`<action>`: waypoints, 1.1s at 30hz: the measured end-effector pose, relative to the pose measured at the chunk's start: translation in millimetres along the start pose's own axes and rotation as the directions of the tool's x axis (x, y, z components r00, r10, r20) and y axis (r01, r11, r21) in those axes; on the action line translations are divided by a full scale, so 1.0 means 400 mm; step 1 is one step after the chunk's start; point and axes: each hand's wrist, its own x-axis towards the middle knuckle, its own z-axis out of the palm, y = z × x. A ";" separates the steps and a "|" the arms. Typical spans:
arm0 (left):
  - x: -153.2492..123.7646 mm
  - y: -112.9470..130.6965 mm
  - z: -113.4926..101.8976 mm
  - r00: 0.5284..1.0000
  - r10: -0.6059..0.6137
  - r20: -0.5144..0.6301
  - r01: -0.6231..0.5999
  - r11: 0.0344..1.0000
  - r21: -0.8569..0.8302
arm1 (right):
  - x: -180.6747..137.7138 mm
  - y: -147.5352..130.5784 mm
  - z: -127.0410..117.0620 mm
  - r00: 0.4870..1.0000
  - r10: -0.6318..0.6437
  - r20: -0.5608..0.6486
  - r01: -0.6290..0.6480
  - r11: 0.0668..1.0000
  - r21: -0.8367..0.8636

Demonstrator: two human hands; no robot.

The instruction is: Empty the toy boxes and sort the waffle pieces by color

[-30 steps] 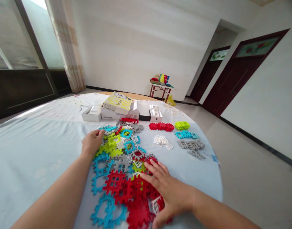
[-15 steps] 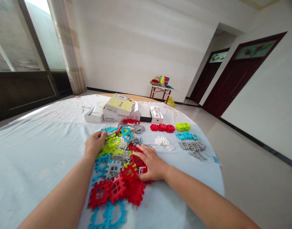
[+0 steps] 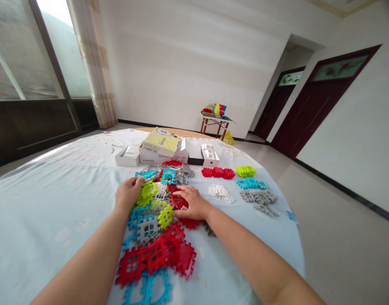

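Note:
A mixed heap of flat, notched plastic building pieces lies before me, with red pieces (image 3: 156,254), blue pieces (image 3: 148,290), grey pieces (image 3: 147,228) and yellow-green pieces (image 3: 147,192). At the heap's left edge is my left hand (image 3: 128,195), its fingers curled together beside the yellow-green pieces; whatever they hold is hidden. My right hand (image 3: 193,203) rests over red pieces on the heap's right side, fingers apart. Its thumb is near a small yellow-green piece (image 3: 165,217). A few white window-like pieces (image 3: 161,192) lie between the hands.
To the right are separate groups: red pieces (image 3: 218,172), yellow-green pieces (image 3: 245,171), blue pieces (image 3: 252,183), grey pieces (image 3: 259,197) and white pieces (image 3: 220,192). Behind the heap stand a yellow-and-white box (image 3: 161,142) and open white boxes (image 3: 127,157). A light-blue cloth (image 3: 70,212) covers the round table.
My right hand has shifted slightly left and away from me over the heap. Pieces under it have moved, and a yellow-green piece now shows by its thumb. My left hand has barely moved.

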 end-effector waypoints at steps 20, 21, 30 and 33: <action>-0.003 0.014 -0.005 1.000 -0.016 0.003 0.016 1.000 -0.005 | -0.138 0.022 -0.028 0.995 -0.087 0.046 0.092 0.986 -0.141; -0.004 0.015 -0.006 1.000 -0.020 0.001 0.020 1.000 -0.009 | -0.126 0.024 -0.023 0.995 -0.094 0.030 0.098 0.986 -0.135; -0.006 0.016 -0.014 0.999 0.000 -0.038 -0.003 0.997 -0.071 | -0.057 -0.011 -0.043 0.979 -0.136 -0.149 0.146 0.988 0.058; 0.000 0.008 -0.013 0.999 -0.011 -0.042 0.008 0.997 -0.077 | -0.001 -0.005 -0.059 0.945 -0.060 -0.320 0.087 0.994 0.070</action>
